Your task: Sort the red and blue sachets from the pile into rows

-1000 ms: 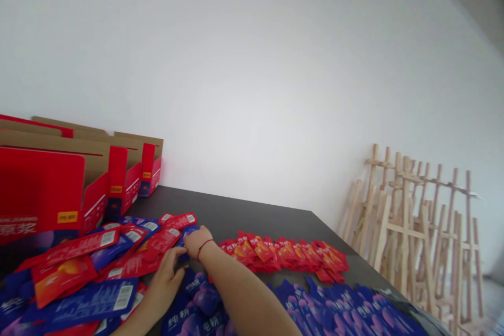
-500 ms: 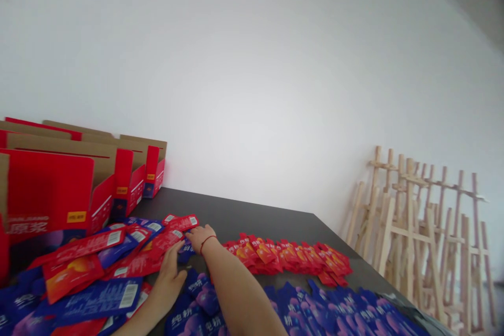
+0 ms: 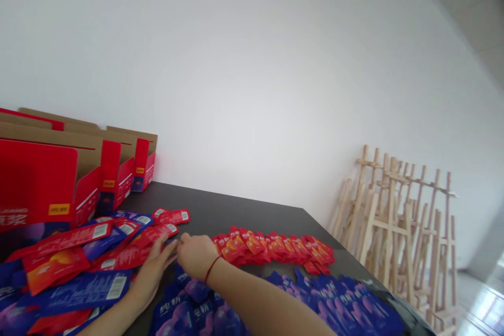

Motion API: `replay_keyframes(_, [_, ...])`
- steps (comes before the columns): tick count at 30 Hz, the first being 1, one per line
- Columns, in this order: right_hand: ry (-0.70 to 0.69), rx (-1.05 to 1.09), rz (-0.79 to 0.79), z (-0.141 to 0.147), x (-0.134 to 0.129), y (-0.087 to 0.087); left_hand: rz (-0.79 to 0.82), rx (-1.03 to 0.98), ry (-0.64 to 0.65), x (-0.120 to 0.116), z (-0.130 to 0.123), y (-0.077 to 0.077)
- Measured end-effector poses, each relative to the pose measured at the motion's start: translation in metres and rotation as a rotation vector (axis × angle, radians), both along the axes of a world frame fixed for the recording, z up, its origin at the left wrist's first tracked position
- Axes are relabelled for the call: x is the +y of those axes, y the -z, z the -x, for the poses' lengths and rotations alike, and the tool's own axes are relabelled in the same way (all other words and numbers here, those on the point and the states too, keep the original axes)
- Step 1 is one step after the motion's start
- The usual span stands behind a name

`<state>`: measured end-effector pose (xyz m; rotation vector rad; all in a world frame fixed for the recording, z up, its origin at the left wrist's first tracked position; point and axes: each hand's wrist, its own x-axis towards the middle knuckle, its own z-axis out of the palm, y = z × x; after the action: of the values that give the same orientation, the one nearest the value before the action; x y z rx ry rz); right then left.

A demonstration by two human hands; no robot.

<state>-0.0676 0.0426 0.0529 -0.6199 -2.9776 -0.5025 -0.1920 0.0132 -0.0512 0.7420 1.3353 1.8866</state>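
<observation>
Working from the left of my view, I see a row of red cardboard display boxes [image 3: 41, 184] with brown card inner faces, standing open against the white wall [image 3: 252, 89] at the far edge of the dark bench [image 3: 224, 205]. In front of them lies a loose heap of mixed sachets [image 3: 59, 262], red and blue, many with barcodes, overlapping at odd angles.

The left hand [image 3: 151, 275] rests palm down at the heap's right edge, its fingers [image 3: 167, 252] stretched toward the right hand [image 3: 195, 256]. That hand, with a thin red cord around its wrist, is curled downward, and its fingertips nearly meet those of the left hand. Whether either hand is pinching a sachet I cannot tell from here, since the fingers hide whatever lies between them.

Directly below the hands sits a cluster of blue sachets [image 3: 183, 310]. Just right of the right hand, a neat overlapping row of red sachets [image 3: 271, 249] runs across the bench, and a fanned band of blue sachets [image 3: 338, 299] lies nearer me. Farther right, beyond the bench, wooden easels [image 3: 394, 231] lean together against the wall.
</observation>
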Motion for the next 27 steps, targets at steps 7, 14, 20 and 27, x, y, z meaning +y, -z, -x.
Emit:
replay_keyframes(7, [0.156,-0.067,0.021,-0.051,-0.026,-0.021,0.097,0.425,0.189,-0.012,-0.001,0.001])
replay_keyframes(14, [0.258,-0.177,0.105,-0.074,-0.05,-0.025,-0.015,0.898,0.579,-0.027,-0.009,-0.011])
replay_keyframes(20, [0.259,-0.163,0.145,-0.092,-0.062,-0.025,-0.138,0.984,0.758,-0.028,-0.012,-0.016])
replay_keyframes(27, [0.242,-0.213,0.212,-0.105,-0.082,-0.018,-0.216,0.982,0.752,-0.033,-0.024,-0.02])
